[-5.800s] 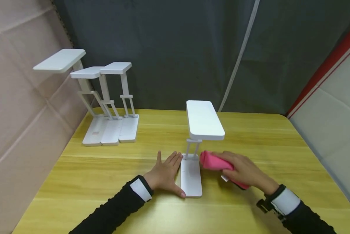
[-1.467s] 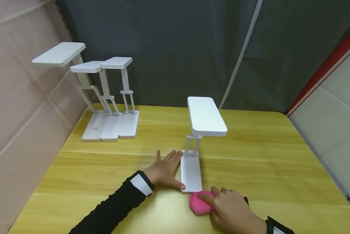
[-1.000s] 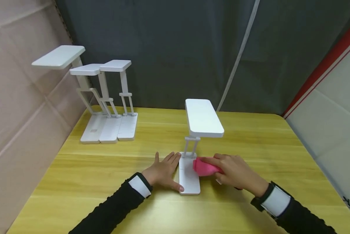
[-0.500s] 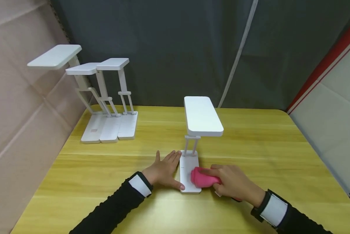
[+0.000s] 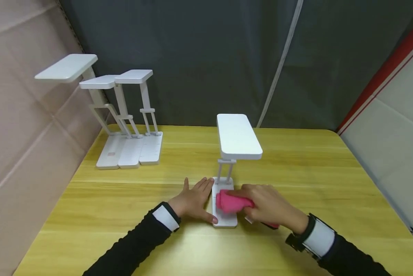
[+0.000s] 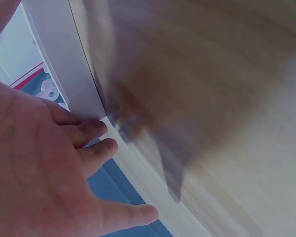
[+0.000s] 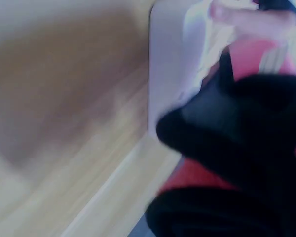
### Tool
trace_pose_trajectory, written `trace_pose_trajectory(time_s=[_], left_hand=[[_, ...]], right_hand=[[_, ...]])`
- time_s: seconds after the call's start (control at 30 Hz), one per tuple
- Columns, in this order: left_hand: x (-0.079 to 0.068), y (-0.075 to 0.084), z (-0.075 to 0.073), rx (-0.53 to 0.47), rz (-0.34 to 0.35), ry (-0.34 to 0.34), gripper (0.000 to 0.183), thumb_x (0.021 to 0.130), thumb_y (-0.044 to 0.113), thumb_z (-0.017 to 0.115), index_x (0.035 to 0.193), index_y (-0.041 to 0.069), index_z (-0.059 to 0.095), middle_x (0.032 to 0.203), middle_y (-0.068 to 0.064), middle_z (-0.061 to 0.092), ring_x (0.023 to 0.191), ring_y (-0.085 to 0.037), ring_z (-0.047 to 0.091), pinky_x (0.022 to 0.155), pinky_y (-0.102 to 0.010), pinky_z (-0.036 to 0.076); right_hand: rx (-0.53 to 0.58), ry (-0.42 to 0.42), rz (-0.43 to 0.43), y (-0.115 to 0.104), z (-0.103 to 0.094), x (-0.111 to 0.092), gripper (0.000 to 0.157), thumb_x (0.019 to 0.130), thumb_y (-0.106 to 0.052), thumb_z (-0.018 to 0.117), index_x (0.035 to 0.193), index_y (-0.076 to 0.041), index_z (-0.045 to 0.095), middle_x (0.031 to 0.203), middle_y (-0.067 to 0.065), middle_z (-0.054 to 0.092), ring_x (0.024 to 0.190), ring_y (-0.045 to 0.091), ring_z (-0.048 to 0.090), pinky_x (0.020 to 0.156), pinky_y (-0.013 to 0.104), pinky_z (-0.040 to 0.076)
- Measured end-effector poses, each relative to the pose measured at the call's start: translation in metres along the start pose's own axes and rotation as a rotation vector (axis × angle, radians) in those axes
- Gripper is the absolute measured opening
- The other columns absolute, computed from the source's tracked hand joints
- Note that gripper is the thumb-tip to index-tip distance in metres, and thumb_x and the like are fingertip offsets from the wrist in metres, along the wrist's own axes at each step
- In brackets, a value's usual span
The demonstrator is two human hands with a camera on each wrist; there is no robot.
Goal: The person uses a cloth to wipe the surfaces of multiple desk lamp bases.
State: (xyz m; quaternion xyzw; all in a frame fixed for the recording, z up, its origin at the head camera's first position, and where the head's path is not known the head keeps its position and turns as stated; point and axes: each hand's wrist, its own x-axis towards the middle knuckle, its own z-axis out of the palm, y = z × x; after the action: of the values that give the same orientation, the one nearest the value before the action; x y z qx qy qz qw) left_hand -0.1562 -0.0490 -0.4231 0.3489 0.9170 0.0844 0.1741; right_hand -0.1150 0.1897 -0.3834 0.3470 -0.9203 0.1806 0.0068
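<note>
Dark curtain (image 5: 179,69) hangs behind a wood-grained bench (image 5: 313,172). At the bench's far left, 3 white stands (image 5: 130,151) rise with their bases side by side. Well apart from them, nearer the middle, is another white stand (image 5: 236,143), its broad panel (image 5: 239,134) held on thin legs (image 5: 230,173) above a narrow base (image 5: 227,221). From the left, the left hand (image 5: 195,202) has its grip apart, fingers spread, thumb and fingertips against the base's left edge. From the right, the right hand (image 5: 268,203) has its grip clamped on a bunched pink cloth (image 5: 231,203), which lies over the base, nearer than the legs.

Too hard a sideways push could make the base slide or pivot, and the stand looks top-heavy enough to tip; raised knuckles might knock the panel. No container shows.
</note>
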Motion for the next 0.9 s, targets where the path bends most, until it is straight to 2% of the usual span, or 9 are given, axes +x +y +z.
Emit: trace_pose_trajectory(time_s=[0.13, 0.27, 0.47, 0.7, 0.8, 0.9], left_hand=[[-0.001, 0.000, 0.003, -0.010, -0.006, -0.005, 0.114, 0.065, 0.075, 0.056, 0.142, 0.007, 0.008, 0.149, -0.009, 0.012, 0.136, -0.025, 0.006, 0.097, -0.070, 0.002], [0.000, -0.001, 0.006, -0.001, -0.002, -0.009, 0.114, 0.066, 0.077, 0.054, 0.142, 0.007, 0.006, 0.150, -0.008, 0.011, 0.136, -0.024, 0.006, 0.097, -0.070, 0.003], [0.001, -0.002, 0.002, 0.032, -0.003, 0.012, 0.117, 0.064, 0.074, 0.059, 0.142, 0.006, 0.004, 0.150, -0.008, 0.010, 0.136, -0.025, 0.006, 0.097, -0.070, 0.003], [0.002, 0.001, 0.000, 0.051, -0.003, 0.000, 0.119, 0.064, 0.075, 0.058, 0.142, 0.006, 0.002, 0.149, -0.010, 0.010, 0.136, -0.025, 0.005, 0.097, -0.070, 0.003], [0.002, 0.000, 0.000, 0.034, -0.009, -0.002, 0.119, 0.063, 0.076, 0.057, 0.142, 0.006, 0.003, 0.149, -0.010, 0.010, 0.136, -0.025, 0.005, 0.097, -0.070, 0.002], [0.002, 0.000, 0.001, 0.031, -0.013, -0.006, 0.119, 0.063, 0.077, 0.056, 0.142, 0.006, 0.003, 0.149, -0.010, 0.010, 0.136, -0.025, 0.005, 0.097, -0.070, 0.002]], right_hand=[[-0.161, 0.099, 0.011, 0.006, 0.019, 0.025, 0.055, 0.070, -0.015, 0.063, 0.122, -0.029, 0.053, 0.076, -0.007, 0.052, 0.054, 0.006, 0.041, 0.041, 0.019, 0.034], [-0.208, 0.097, 0.011, 0.004, 0.033, 0.028, 0.051, 0.071, -0.015, 0.064, 0.120, -0.026, 0.056, 0.078, -0.003, 0.056, 0.053, 0.006, 0.041, 0.040, 0.017, 0.031], [-0.103, -0.007, -0.021, -0.010, 0.027, 0.011, 0.047, 0.067, -0.015, 0.061, 0.112, -0.028, 0.062, 0.070, -0.011, 0.044, 0.048, 0.004, 0.034, 0.039, 0.020, 0.025], [0.040, -0.144, 0.058, -0.021, 0.017, -0.015, 0.052, 0.065, -0.012, 0.059, 0.112, -0.035, 0.060, 0.078, -0.017, 0.051, 0.050, 0.002, 0.035, 0.039, 0.022, 0.026], [0.056, -0.182, 0.039, -0.023, 0.014, -0.022, 0.053, 0.064, -0.012, 0.059, 0.111, -0.037, 0.060, 0.077, -0.019, 0.049, 0.049, 0.002, 0.035, 0.039, 0.022, 0.027], [0.055, -0.186, -0.003, -0.024, 0.012, -0.027, 0.052, 0.065, -0.014, 0.060, 0.112, -0.037, 0.059, 0.077, -0.019, 0.048, 0.051, 0.001, 0.036, 0.040, 0.021, 0.029]])
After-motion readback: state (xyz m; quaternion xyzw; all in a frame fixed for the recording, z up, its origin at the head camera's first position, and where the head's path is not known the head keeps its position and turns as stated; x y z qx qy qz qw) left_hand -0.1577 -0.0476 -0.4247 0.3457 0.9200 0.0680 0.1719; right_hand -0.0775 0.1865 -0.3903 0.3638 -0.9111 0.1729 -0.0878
